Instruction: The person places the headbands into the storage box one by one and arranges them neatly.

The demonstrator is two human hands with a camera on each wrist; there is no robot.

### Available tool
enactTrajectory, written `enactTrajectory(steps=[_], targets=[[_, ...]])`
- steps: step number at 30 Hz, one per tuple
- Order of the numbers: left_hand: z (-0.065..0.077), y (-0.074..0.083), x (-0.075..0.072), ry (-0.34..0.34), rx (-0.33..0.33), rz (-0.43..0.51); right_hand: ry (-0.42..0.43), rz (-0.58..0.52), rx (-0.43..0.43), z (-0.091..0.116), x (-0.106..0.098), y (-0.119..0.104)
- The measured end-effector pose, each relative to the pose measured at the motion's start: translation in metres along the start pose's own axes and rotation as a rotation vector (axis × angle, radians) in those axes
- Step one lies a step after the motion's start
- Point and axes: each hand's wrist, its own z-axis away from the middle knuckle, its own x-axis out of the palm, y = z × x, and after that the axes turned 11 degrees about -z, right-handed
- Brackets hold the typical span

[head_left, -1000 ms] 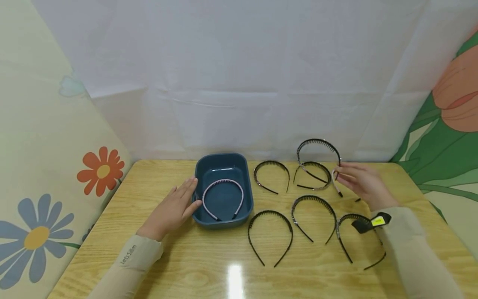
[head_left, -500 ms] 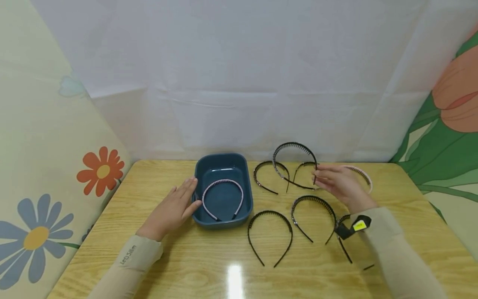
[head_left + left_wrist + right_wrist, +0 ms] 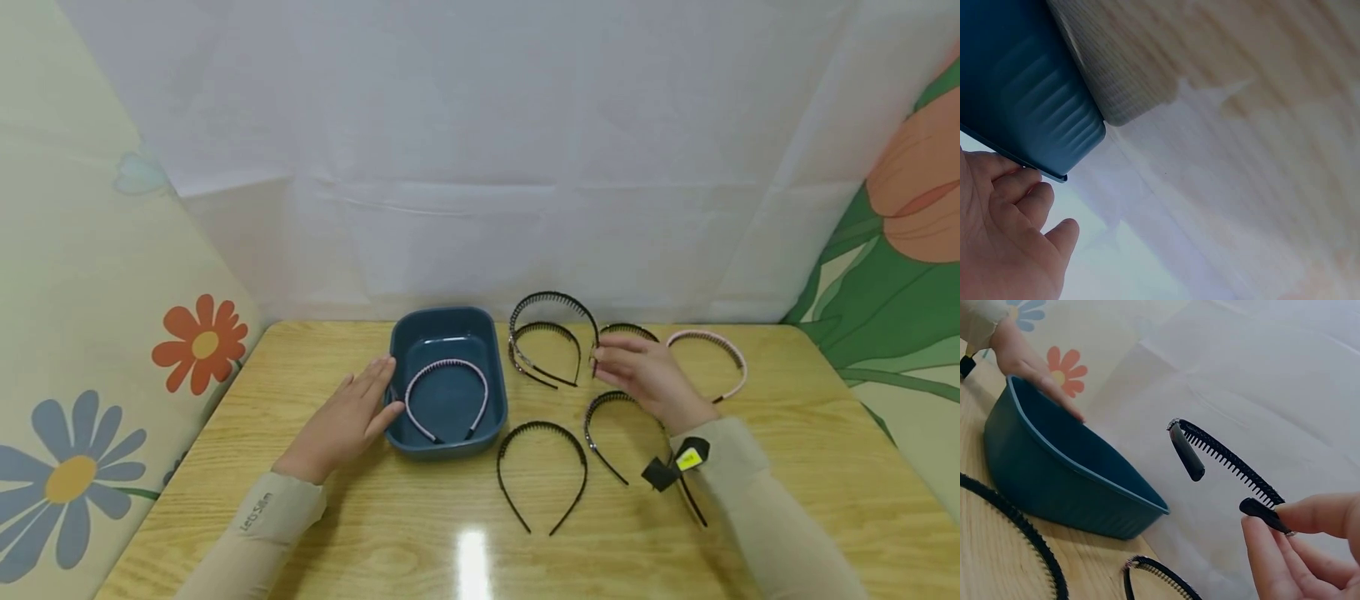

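A black toothed headband [image 3: 555, 294] with a glittering patch is pinched near one end by my right hand [image 3: 648, 375], thumb against fingers. It hangs above the table, overlapping another black headband [image 3: 579, 354] in the head view. The right wrist view shows its teeth and both dark tips. My left hand [image 3: 341, 425] rests on the left rim of a deep blue plastic basin [image 3: 495, 367], fingers extended along it, thumb over the edge. Inside the basin lies a pale lilac headband [image 3: 447, 362].
Right of the basin, black headbands lie on the wooden table [image 3: 375, 533]: one at the front [image 3: 542, 425], another [image 3: 588, 421] partly under the right hand, and one mostly hidden by the sleeve [image 3: 693, 504]. A pink headband [image 3: 742, 364] lies back right. A white sheet [image 3: 450, 167] hangs behind.
My right hand has moved left with the black headband, from over the pink headband toward the basin. The pink headband has come into view. My left hand and the basin have stayed put.
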Motion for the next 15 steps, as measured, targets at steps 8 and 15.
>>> enactTrajectory(steps=[8, 15], targets=[[-0.001, -0.001, 0.001, 0.000, 0.002, -0.002, -0.019, 0.028, 0.015, -0.007, 0.021, 0.015], [-0.001, -0.001, 0.001, -0.006, 0.000, -0.007, -0.030, 0.090, 0.016, -0.010, 0.040, 0.031]])
